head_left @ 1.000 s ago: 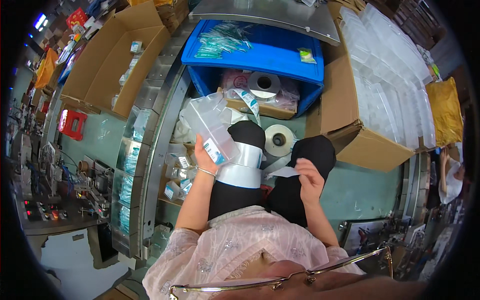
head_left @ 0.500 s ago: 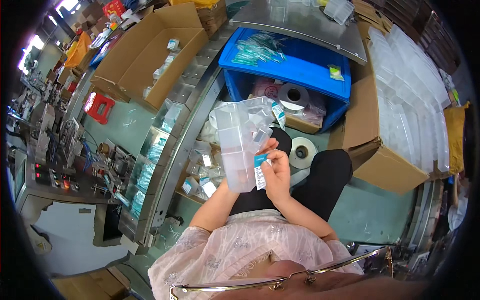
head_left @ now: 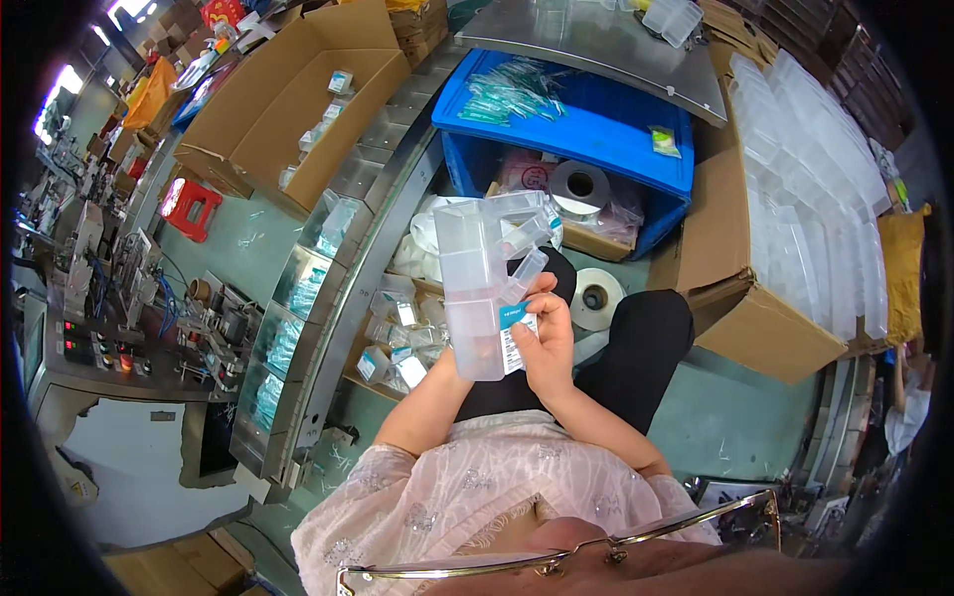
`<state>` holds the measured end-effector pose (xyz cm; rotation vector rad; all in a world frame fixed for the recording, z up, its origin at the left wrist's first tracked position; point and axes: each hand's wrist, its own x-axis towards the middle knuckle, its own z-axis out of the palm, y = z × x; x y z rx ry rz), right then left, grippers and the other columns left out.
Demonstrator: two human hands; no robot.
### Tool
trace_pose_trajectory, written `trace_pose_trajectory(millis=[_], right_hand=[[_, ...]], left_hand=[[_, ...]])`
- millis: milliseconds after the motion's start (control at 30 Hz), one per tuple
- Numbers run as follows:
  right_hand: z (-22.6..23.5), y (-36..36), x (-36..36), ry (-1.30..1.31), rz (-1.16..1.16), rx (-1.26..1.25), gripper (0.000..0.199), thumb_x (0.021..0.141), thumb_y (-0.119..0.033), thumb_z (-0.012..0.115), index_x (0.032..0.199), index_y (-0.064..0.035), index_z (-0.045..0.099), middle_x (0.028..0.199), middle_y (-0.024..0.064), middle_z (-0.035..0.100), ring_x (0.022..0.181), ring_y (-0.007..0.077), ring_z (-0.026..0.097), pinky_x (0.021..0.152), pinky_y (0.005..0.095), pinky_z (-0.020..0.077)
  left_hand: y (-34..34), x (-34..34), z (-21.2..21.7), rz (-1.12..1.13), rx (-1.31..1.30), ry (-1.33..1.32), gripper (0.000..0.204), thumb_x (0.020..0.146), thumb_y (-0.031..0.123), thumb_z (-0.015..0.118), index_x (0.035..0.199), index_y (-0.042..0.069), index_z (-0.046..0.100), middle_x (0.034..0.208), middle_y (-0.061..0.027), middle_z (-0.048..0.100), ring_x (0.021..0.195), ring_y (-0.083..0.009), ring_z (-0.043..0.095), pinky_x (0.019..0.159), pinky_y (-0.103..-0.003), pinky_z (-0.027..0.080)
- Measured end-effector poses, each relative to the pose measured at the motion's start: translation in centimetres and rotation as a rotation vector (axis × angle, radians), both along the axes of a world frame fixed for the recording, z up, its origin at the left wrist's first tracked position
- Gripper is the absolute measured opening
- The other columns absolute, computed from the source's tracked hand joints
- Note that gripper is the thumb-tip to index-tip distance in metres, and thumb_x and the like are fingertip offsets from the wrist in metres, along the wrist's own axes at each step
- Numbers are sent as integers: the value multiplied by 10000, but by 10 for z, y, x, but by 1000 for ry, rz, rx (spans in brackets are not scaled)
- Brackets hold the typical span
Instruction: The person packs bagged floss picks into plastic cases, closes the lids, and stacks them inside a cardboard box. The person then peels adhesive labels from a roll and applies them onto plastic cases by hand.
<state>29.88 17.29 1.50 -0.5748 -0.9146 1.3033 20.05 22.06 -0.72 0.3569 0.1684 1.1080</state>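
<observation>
A frosted clear plastic box with a row of compartments and small flip lids is held upright over my lap. Some lids stand open along its right side. My left hand is mostly behind the box, gripping it from below; its fingers are largely hidden. In my right hand is a teal-and-white label, pinched by thumb and fingers and lying against the lower right part of the box.
Small clear boxes fill a carton at my left, beside a metal conveyor. A blue bin with teal packets on top stands ahead, near a label roll. A carton of clear boxes stands right.
The label has turned from edge-on to flatter and now lies against the box's lower right part. The box has shifted slightly, and its open lids show at a different angle.
</observation>
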Motion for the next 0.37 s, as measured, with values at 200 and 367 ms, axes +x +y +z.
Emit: trace_pose_trajectory(millis=[200, 367], right_hand=[[2, -4, 1, -136, -46, 26, 285, 777, -26, 586, 983, -63, 394, 1036, 64, 417, 973, 141, 434, 858, 275, 356], [1, -3, 9, -587, -181, 160, 331, 788, -88, 591, 1061, -55, 408, 1061, 72, 415, 1037, 176, 421, 890, 297, 338]], left_hand=[[-1, 1, 0, -96, -33, -173, 587, 866, 407, 442, 1336, 107, 258, 1183, -285, 454, 1097, -346, 484, 912, -406, 427], [7, -9, -9, -63, 170, 172, 683, 826, 443, 496, 1360, 119, 218, 1234, -265, 425, 1135, -339, 455, 934, -449, 394]])
